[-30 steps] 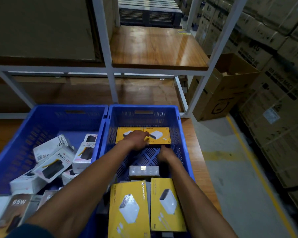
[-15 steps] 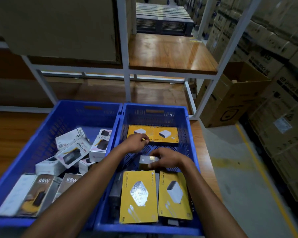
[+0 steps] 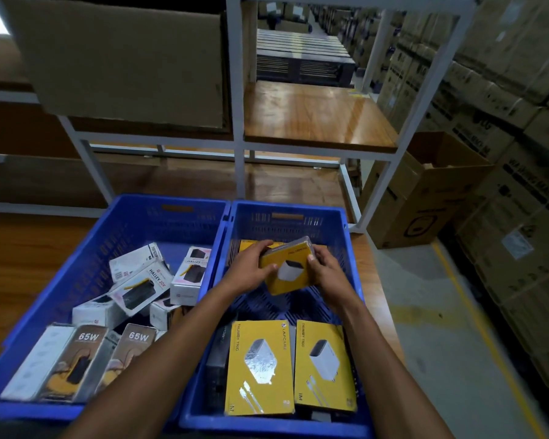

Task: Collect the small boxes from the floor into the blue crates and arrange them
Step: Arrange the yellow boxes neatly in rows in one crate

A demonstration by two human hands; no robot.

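Two blue crates stand side by side on a wooden shelf. Over the middle of the right crate [image 3: 336, 217], both my hands hold one yellow charger box [image 3: 290, 270] tilted in the air. My left hand [image 3: 251, 267] grips its left edge and my right hand [image 3: 325, 269] grips its right edge. Behind it, another yellow box [image 3: 246, 243] lies at the crate's far end, mostly hidden. Two yellow boxes [image 3: 259, 365] lie flat at the near end. The left crate [image 3: 159, 210] holds several white and brown boxes [image 3: 140, 286] in a loose jumble.
White metal rack posts [image 3: 236, 122] rise behind the crates, with a wooden shelf [image 3: 314, 115] above. An open cardboard carton [image 3: 425, 191] stands on the floor to the right. Stacked cartons [image 3: 520, 153] line the right side beyond a yellow floor line [image 3: 476, 315].
Both hands were low in the right crate, touching the far yellow boxes and a small box. They have since lifted a yellow box, which is held between them above the crate's middle.
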